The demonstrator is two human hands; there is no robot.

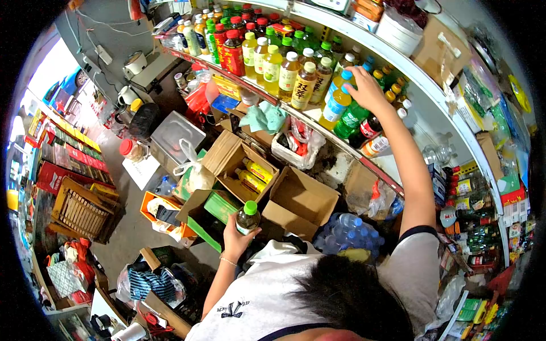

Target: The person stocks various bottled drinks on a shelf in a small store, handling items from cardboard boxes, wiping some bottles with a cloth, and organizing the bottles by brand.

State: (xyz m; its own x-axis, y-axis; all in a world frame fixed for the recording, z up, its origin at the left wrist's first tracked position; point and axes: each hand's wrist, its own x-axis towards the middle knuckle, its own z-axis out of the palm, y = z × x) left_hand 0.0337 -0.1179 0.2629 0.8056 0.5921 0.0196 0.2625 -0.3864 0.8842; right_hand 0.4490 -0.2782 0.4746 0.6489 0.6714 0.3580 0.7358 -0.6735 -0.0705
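Observation:
My left hand [238, 237] is wrapped around a dark drink bottle with a green cap [248, 218], held upright above the open boxes. My right hand [364, 86] reaches up to the shelf, its thumb and fingers around the blue cap of a yellow drink bottle [331, 90]. Just in front of it stands another blue-capped yellow bottle [334, 108]. Beside these are a green soda bottle [351, 120] and a dark cola bottle [368, 128]. To the left, tea bottles with tan caps [303, 86] stand in rows.
Below the shelf [273, 102], an open carton [244, 165] holds yellow bottles, next to another open carton [298, 199]. A shrink-wrapped pack of blue-capped bottles [350, 236] lies near my body. Stacked crates [85, 207] stand at the left.

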